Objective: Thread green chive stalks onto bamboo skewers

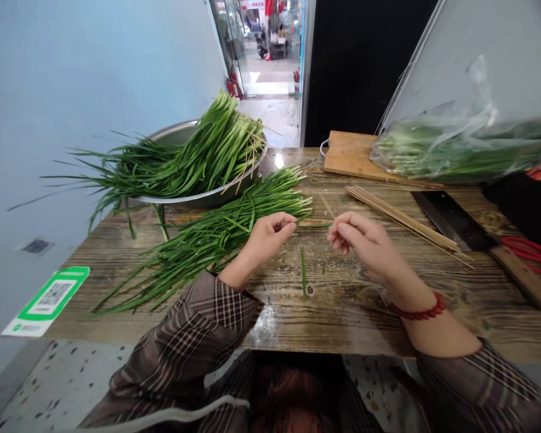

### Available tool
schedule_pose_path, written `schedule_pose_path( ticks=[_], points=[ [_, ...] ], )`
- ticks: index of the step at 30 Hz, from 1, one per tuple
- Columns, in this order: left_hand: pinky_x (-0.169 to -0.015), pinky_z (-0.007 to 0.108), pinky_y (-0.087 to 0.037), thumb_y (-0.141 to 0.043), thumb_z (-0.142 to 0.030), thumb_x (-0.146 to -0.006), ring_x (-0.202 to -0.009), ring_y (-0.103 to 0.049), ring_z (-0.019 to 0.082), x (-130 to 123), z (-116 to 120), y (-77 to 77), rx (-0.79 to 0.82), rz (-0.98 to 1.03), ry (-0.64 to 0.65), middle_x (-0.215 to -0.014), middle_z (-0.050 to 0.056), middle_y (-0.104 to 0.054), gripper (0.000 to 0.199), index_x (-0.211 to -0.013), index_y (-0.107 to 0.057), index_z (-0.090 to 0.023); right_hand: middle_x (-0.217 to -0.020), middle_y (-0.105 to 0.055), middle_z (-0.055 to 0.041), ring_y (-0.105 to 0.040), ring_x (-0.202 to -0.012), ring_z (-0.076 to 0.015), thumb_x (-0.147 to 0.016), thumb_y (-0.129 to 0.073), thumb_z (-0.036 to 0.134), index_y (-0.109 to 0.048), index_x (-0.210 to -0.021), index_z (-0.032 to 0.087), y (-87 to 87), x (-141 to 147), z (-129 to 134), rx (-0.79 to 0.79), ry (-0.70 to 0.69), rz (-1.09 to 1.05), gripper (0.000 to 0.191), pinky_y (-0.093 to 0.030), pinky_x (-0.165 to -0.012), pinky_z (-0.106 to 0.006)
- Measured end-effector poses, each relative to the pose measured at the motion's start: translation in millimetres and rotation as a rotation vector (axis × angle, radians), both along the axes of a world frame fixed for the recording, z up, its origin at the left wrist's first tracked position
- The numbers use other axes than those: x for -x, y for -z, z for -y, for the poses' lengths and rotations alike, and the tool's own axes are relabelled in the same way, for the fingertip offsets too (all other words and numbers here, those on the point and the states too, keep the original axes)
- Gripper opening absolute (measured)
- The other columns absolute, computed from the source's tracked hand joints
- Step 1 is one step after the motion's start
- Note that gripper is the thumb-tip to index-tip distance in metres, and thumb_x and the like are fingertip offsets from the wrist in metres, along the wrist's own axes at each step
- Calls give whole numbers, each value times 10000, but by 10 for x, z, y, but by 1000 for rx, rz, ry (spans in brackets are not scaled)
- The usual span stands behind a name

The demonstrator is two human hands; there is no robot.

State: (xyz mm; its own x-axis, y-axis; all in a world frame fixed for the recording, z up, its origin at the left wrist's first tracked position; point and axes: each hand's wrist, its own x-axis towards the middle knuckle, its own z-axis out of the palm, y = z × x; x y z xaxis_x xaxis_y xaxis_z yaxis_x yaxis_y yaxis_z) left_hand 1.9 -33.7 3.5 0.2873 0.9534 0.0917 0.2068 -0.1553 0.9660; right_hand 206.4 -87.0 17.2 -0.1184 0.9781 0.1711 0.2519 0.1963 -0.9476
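Note:
My left hand (271, 236) is closed, thumb against the curled fingers, over the stem end of a pile of garlic chives (207, 237) on the wooden table. A single green strand (314, 225) runs from beside its fingertips toward my right hand; I cannot tell whether it is gripped. Thumb and fingers of my right hand (360, 240) pinch a thin bamboo skewer (327, 205), which points up and away. A short cut piece of chive (303, 273) lies on the table between my wrists.
A metal basin (202, 198) heaped with chives (198, 150) and several skewers stands back left. On the right are a skewer bundle (406, 222), a cleaver (460, 222), red-handled scissors (529, 252), a cutting board (349, 153) and a bag of greens (464, 150). A QR card (49, 297) sits left.

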Motion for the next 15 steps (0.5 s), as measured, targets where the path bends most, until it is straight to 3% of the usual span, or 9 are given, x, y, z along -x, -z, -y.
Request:
schedule_pose_path(
  ticks=[3,6,10,15],
  points=[
    [-499,197,-300,-635,-313,-755,-514,-399,65,3,-3,-10,52,42,0,-583,-41,-510,200,-826,-643,-127,-639,-547,11,-490,-595,-114,-868,-525,286,-607,-761,178,116,62,-37,-113,1,244,173,-377,-565,-241],
    [-484,196,-290,-650,-312,-749,-489,-394,58,3,7,-21,111,83,12,-570,-47,-513,220,-865,-648,-125,-604,-509,40,-431,-529,-99,-869,-494,226,-660,-995,170,233,108,-55,-132,-72,304,216,-341,-540,-239],
    [-471,191,-285,-660,-306,-744,-473,-387,50,2,22,-31,152,114,29,-561,-50,-516,223,-876,-652,-127,-592,-497,56,-442,-534,-102,-879,-429,171,-546,-1303,179,304,122,-51,-155,-129,292,440,-365,-570,-236],
    [-472,191,-291,-657,-296,-740,-487,-401,53,-4,25,-37,166,106,36,-567,-44,-527,193,-840,-659,-131,-588,-553,30,-443,-502,-111,-903,-463,270,-613,-1254,195,292,137,-33,-171,-70,332,389,-367,-536,-250]
  ],
)
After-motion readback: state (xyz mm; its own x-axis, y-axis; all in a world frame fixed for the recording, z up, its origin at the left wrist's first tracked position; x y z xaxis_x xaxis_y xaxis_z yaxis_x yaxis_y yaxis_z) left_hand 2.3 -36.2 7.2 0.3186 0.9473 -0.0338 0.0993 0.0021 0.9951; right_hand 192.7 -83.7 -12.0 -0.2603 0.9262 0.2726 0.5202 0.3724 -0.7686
